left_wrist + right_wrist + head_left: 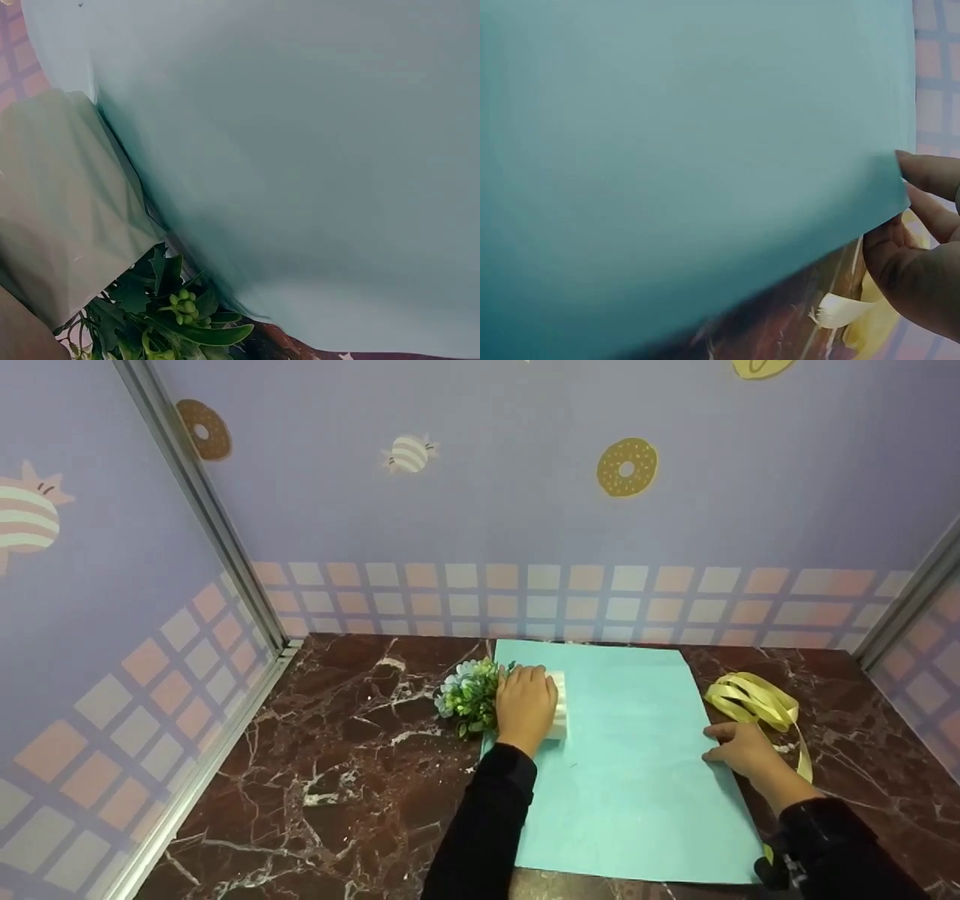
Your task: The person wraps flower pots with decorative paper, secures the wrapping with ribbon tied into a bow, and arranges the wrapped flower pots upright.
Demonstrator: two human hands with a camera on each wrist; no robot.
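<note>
A sheet of light blue wrapping paper (630,795) lies flat on the dark marbled table. On its left edge, a small artificial potted plant lies on its side, its green and pale blue foliage (471,697) pointing left and its white pot (559,712) to the right. My left hand (526,706) grips the pot from above; the left wrist view shows the pot's ridged side (75,195) and leaves (187,319) against the paper. At the paper's right edge, my right hand (750,754) pinches the border (889,202), with that edge slightly raised in the right wrist view.
Loose yellow ribbon (750,697) lies on the table right of the paper, one end trailing toward the right wrist. A dark object with a green part (771,868) sits by the paper's near right corner, partly hidden by the sleeve. Patterned walls (525,510) border the table (337,757).
</note>
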